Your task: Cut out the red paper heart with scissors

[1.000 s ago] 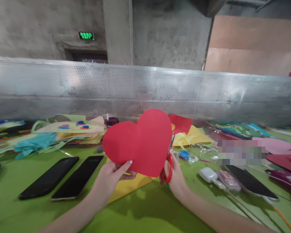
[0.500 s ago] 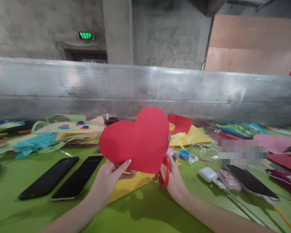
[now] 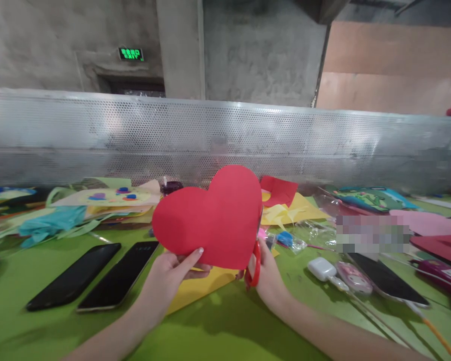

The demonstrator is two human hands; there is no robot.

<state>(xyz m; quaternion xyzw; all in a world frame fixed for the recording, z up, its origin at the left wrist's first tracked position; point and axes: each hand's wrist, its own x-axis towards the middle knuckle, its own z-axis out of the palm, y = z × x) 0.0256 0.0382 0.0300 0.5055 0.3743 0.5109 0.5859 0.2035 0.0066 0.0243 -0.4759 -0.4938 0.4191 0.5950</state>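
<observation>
A red paper heart [image 3: 214, 220] is held upright above the green table [image 3: 225, 321]. My left hand [image 3: 173, 276] pinches its lower edge, thumb in front. My right hand [image 3: 266, 276] is closed round the red handles of a pair of scissors [image 3: 254, 260], whose blades point up along the heart's right edge. A yellow sheet [image 3: 199, 288] lies flat under both hands.
Two black phones [image 3: 93, 276] lie at the left. Paper scraps [image 3: 97, 205] are piled behind them. At the right are a white earbud case [image 3: 322, 269], another phone [image 3: 387, 283], red and yellow offcuts [image 3: 285, 200] and pink sheets. A perforated metal barrier [image 3: 225, 140] runs along the back.
The heart and both hands have shifted slightly to the left and a little lower. The scissors have moved up close against the heart's right edge.
</observation>
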